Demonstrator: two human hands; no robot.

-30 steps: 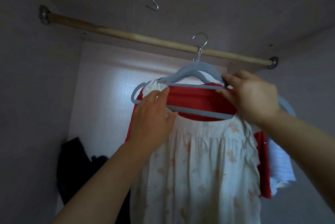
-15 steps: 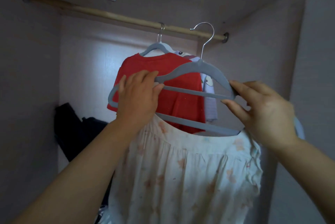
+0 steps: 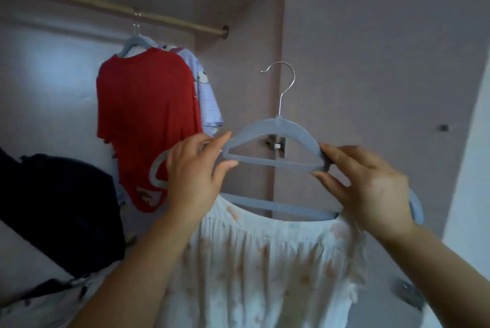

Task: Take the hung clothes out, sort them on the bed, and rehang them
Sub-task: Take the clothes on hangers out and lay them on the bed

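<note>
**Both hands hold the grey hanger clear of the rail**

Head view: the left hand (image 3: 193, 176) has its grip closed on the left shoulder of the grey hanger (image 3: 275, 128), fingers curled over the top and thumb under the upper crossbar. The right hand (image 3: 371, 189) pinches the hanger's right shoulder where the crossbar ends, thumb below and fingers above. Neither grip holds anything else.

The hanger is in the air, lower than the wooden rail (image 3: 106, 6) and past its right end, in front of the wardrobe's side wall. Its long axis runs left to right and dips a little to the right. The metal hook (image 3: 283, 80) stands up, with its opening to the left.

The white floral garment (image 3: 265, 261) hangs from the lower bar. Its left shoulder is behind the left wrist, its print is blurred, and the bottom edge of the view cuts off its hem. The right hand covers part of the hanger's right end.

A red shirt (image 3: 145, 120) hangs on the rail near its right end, with a pale blue patterned shirt (image 3: 209, 104) just behind it. A dark garment (image 3: 61, 208) lies low on the left, cut off by the left edge of the view.
</note>
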